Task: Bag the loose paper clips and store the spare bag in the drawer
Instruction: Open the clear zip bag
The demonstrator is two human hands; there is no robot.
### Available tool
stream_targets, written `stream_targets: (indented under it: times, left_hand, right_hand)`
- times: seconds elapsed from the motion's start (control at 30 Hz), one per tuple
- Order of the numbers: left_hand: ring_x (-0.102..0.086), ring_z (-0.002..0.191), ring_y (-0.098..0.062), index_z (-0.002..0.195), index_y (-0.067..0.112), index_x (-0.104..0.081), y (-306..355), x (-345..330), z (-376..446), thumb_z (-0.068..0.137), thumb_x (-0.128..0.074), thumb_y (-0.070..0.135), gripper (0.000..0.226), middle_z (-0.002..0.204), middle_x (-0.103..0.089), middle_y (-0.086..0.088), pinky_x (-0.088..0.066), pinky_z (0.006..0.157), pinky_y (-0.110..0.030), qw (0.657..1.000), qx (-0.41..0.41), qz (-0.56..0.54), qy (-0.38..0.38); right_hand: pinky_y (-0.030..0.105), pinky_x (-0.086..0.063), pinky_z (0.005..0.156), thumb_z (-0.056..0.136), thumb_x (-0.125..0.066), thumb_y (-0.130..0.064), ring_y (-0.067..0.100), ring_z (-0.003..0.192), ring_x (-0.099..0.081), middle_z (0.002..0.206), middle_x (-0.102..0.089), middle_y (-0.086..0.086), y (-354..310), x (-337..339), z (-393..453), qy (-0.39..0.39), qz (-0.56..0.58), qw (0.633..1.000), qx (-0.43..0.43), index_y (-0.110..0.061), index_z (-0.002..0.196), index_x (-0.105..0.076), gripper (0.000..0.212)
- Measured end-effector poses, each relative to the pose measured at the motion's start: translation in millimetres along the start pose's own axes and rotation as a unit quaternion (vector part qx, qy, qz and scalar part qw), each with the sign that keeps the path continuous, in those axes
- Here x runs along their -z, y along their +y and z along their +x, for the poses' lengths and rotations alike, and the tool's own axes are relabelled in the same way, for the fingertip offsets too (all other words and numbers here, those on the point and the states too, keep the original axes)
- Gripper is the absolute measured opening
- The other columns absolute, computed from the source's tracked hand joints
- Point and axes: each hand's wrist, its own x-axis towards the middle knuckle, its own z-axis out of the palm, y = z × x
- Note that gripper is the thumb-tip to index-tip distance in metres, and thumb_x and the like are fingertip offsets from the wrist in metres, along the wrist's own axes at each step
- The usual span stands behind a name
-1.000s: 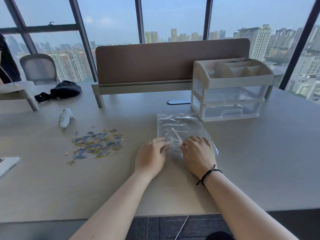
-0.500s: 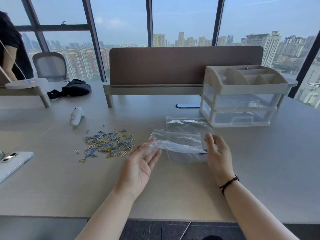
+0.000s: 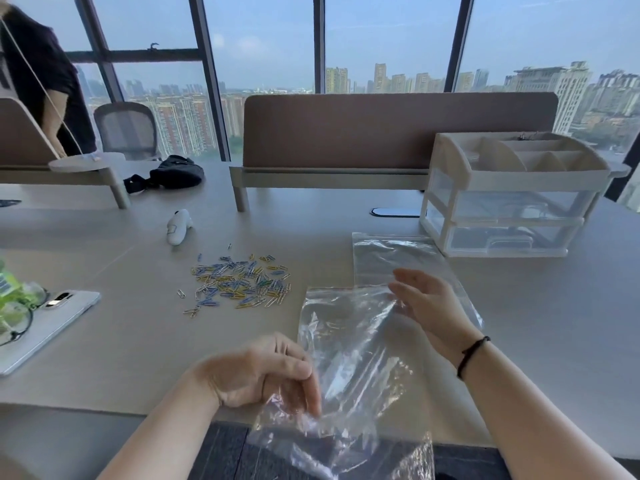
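While left hand (image 3: 263, 372) pinches one clear zip bag (image 3: 349, 358) over counter's near edge, right hand (image 3: 429, 306) hangs spread. Spare bag (image 3: 391, 258) flat beside drawer organiser (image 3: 512, 206). Step: opening bag; next, part its mouth beside paper clips (image 3: 239, 282).

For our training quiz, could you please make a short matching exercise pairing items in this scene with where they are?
Things:
1. paper clips
2. lifted bag
3. spare bag
4. drawer organiser

Places:
A. flat on the desk before the organiser
B. pinched in the left hand
C. desk's far right
D. loose pile on the desk

Pairs: 1-D, 2-B, 3-A, 4-C
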Motion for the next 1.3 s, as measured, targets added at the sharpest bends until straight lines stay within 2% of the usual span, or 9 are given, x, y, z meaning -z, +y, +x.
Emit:
stream_targets:
  times: [0.1, 0.2, 0.33, 0.47, 0.63, 0.8, 1.0, 1.13, 1.3]
  left_hand:
    - [-0.067, 0.072, -0.023, 0.105, -0.008, -0.066, 3, 1, -6, 0.091, -0.068, 0.024, 0.035, 0.094, -0.072, -0.016, -0.054, 0.063, -0.027, 0.997, 0.07, 0.042, -0.014]
    - [-0.068, 0.063, -0.014, 0.113, 0.005, -0.068, 14, -3, -10, 0.093, -0.064, 0.035, 0.037, 0.101, -0.074, -0.011, -0.052, 0.049, -0.022, 0.982, 0.146, 0.115, 0.022]
    - [-0.066, 0.057, -0.021, 0.112, 0.022, -0.071, 39, -9, -15, 0.088, -0.04, 0.069, 0.061, 0.104, -0.076, 0.005, -0.054, 0.048, -0.025, 0.923, 0.209, 0.264, 0.185]
    - [-0.07, 0.057, -0.025, 0.086, 0.02, -0.076, 52, -3, -9, 0.079, -0.02, 0.081, 0.083, 0.082, -0.078, 0.008, -0.042, 0.048, -0.024, 0.84, 0.166, 0.318, 0.407]
    - [-0.055, 0.048, -0.021, 0.073, 0.007, -0.07, 72, -22, 14, 0.081, -0.027, 0.084, 0.089, 0.074, -0.074, -0.013, -0.031, 0.044, -0.024, 0.9, 0.078, 0.092, 0.418]
    - [-0.062, 0.049, -0.019, 0.073, 0.01, -0.065, 75, -36, 24, 0.088, -0.054, 0.059, 0.053, 0.068, -0.07, -0.01, -0.039, 0.045, -0.022, 0.908, 0.055, -0.083, 0.407]
    - [-0.072, 0.064, -0.02, 0.086, 0.007, -0.076, 64, -46, -4, 0.094, -0.054, 0.017, 0.025, 0.075, -0.073, -0.01, -0.053, 0.047, -0.023, 0.913, -0.026, -0.147, 0.379]
    - [-0.073, 0.066, -0.025, 0.097, -0.003, -0.073, 54, -54, -26, 0.09, -0.06, 0.018, 0.026, 0.087, -0.074, -0.019, -0.057, 0.052, -0.028, 0.92, -0.055, -0.102, 0.375]
    - [-0.068, 0.053, -0.023, 0.073, 0.003, -0.073, 51, -64, -38, 0.074, -0.071, 0.031, 0.029, 0.073, -0.072, -0.021, -0.055, 0.047, -0.025, 0.905, -0.068, -0.021, 0.419]
  right_hand:
    - [0.031, -0.06, 0.073, 0.082, -0.076, -0.003, 0.025, 0.09, -0.07, 0.124, -0.055, 0.006, -4, -12, 3, -0.001, -0.019, 1.0, -0.004, -0.016, 0.13, -0.059, 0.053]
    - [0.032, -0.06, 0.07, 0.08, -0.075, 0.006, 0.026, 0.071, -0.064, 0.092, -0.066, 0.013, -10, -18, 3, 0.006, 0.006, 0.999, -0.041, -0.012, 0.137, -0.049, 0.066]
    - [0.029, -0.061, 0.071, 0.08, -0.07, 0.013, 0.027, 0.079, -0.069, 0.097, -0.073, 0.022, -33, -17, -18, -0.025, 0.1, 0.994, -0.047, -0.009, 0.138, -0.049, 0.066]
    - [0.03, -0.058, 0.069, 0.08, -0.07, 0.014, 0.02, 0.074, -0.068, 0.099, -0.077, 0.012, -59, -28, -52, -0.085, 0.066, 0.992, 0.067, -0.019, 0.126, -0.059, 0.057]
    - [0.025, -0.054, 0.066, 0.078, -0.068, 0.017, 0.013, 0.06, -0.061, 0.102, -0.076, -0.009, -70, -50, -73, -0.127, -0.073, 0.968, 0.204, -0.023, 0.102, -0.071, 0.047]
    - [0.015, -0.05, 0.083, 0.083, -0.07, 0.005, 0.0, 0.09, -0.07, 0.095, -0.076, -0.017, -75, -55, -91, -0.149, -0.181, 0.933, 0.274, -0.023, 0.099, -0.075, 0.033]
    - [0.032, -0.054, 0.091, 0.08, -0.08, -0.015, 0.012, 0.092, -0.072, 0.097, -0.077, -0.012, -73, -42, -102, -0.191, -0.182, 0.933, 0.244, -0.026, 0.1, -0.074, 0.023]
    - [0.039, -0.059, 0.075, 0.075, -0.083, -0.026, 0.03, 0.076, -0.07, 0.086, -0.075, 0.0, -73, -46, -110, -0.208, -0.129, 0.948, 0.201, -0.026, 0.091, -0.074, 0.019]
    - [0.032, -0.055, 0.065, 0.075, -0.08, -0.041, 0.014, 0.068, -0.068, 0.076, -0.073, 0.002, -82, -67, -118, -0.198, -0.147, 0.945, 0.214, -0.019, 0.078, -0.073, 0.023]
